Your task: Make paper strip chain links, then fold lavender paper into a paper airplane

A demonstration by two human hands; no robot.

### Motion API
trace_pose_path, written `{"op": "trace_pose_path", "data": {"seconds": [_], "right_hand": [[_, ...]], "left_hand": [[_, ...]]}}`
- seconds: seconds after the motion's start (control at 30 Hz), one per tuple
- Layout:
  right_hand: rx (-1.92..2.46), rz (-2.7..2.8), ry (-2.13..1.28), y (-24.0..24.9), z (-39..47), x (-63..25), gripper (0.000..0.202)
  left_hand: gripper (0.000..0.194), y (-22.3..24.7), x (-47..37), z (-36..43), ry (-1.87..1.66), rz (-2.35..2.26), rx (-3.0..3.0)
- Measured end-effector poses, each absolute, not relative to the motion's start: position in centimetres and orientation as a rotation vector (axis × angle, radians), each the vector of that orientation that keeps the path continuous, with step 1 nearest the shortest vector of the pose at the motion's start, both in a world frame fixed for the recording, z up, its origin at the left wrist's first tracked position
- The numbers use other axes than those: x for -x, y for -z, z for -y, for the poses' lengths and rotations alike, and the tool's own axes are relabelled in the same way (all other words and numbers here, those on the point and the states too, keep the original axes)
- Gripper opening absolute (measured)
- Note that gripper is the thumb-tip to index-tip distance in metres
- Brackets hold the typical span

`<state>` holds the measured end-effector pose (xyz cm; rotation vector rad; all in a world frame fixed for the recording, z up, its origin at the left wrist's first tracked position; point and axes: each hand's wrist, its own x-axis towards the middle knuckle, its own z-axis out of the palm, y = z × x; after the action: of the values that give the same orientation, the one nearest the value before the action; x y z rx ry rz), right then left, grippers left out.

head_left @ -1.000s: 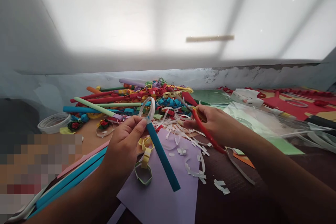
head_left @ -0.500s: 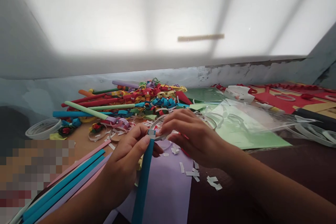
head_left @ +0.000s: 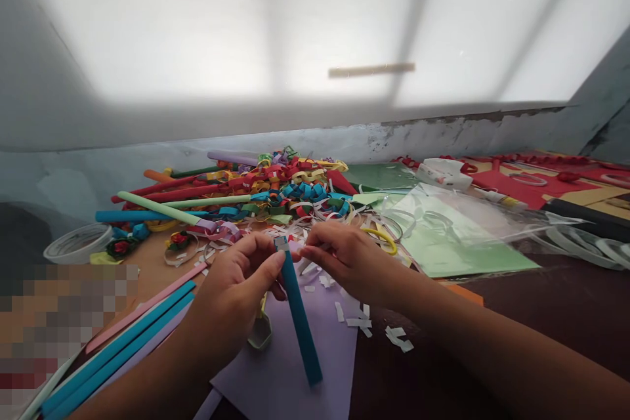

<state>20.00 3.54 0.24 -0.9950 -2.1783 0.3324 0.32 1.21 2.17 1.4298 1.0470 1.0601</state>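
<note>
Here, a blue strip pinched upright-ish over a purple sheet

We see the left hand (head_left: 241,295) gripping the blue strip (head_left: 301,325) by its upper end, its thumb pressed over the strip and the forefinger behind it. A piece of pale tape (head_left: 281,244) shows on that end. The strip slants down and a little to the right, above the purple sheet (head_left: 335,367), which lies at the middle of the tabletop (head_left: 394,387), toward its near edge; we cannot tell whether the lower end touches the paper.

Just beside the strip's top we find the right hand (head_left: 352,259), its thumb and forefinger brought together. We cannot make out whether they grip anything. A yellow loop (head_left: 392,246) shows partly behind this hand, and a pale paper link (head_left: 259,347) lies just below the left fingers.

White scraps (head_left: 359,323) are scattered at the sheet's right side. Toward the tabletop's near left corner we see more blue strips (head_left: 123,357) in a row with pink and lilac ones. A heap of coloured paper chains (head_left: 295,184) runs along the far edge, left of the green sheet (head_left: 457,259). Red paper (head_left: 554,188) covers part of the far right corner.
</note>
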Motion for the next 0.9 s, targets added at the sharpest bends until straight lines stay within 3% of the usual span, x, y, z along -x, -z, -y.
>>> {"op": "trace_pose_path", "data": {"seconds": [0.2, 0.5, 0.9], "right_hand": [[0.733, 1.946, -0.009, 0.1, -3.2, -19.6, 0.005], [0.604, 2.009, 0.143, -0.3, -1.3, -18.6, 0.018], [0.708, 2.039, 0.130, -0.5, -0.8, -18.2, 0.017]], "left_hand": [[0.031, -2.0, -0.6, -1.2, -1.056, -1.071, -1.307], [0.019, -2.0, -0.9, 0.0, -1.156, -0.993, -1.311], [0.009, -2.0, -1.0, 0.2, -1.186, -1.022, -1.472]]}}
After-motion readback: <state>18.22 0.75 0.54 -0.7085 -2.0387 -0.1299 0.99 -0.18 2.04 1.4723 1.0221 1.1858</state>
